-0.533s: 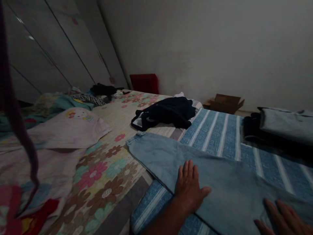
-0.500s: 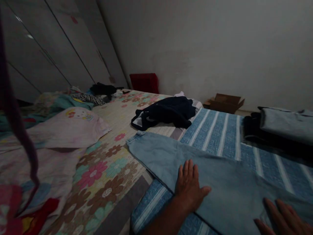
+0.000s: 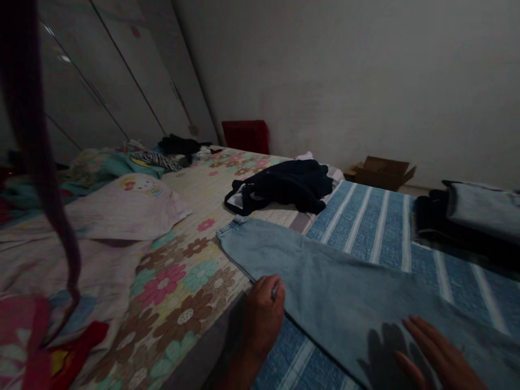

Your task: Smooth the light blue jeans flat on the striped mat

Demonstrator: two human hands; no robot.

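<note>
Head view, clock set from cloth's middle: see light-blue trousers (image 3: 337, 281) spread flat on blue-striped bedding (image 3: 363, 216), upper-left end on floral cover (image 3: 182, 271). Just switched L hand (image 3: 264, 309) from flat palm to curled-closed at near edge, approx 8-9 o'clock; can't tell if gripping cloth. Prob. no longer pressing w/ L palm. Holding R hand (image 3: 436, 352) open, 4 o'clock, shadow alongside. Further out: dark jacket (image 3: 284, 187), 11; folded stack (image 3: 487, 208), 2-3.

pale blue trousers (image 3: 333, 281), blue cloth (image 3: 368, 216) with white stripes, multicoloured floral bedspread (image 3: 195, 271), dark navy garment (image 3: 290, 184)
</note>
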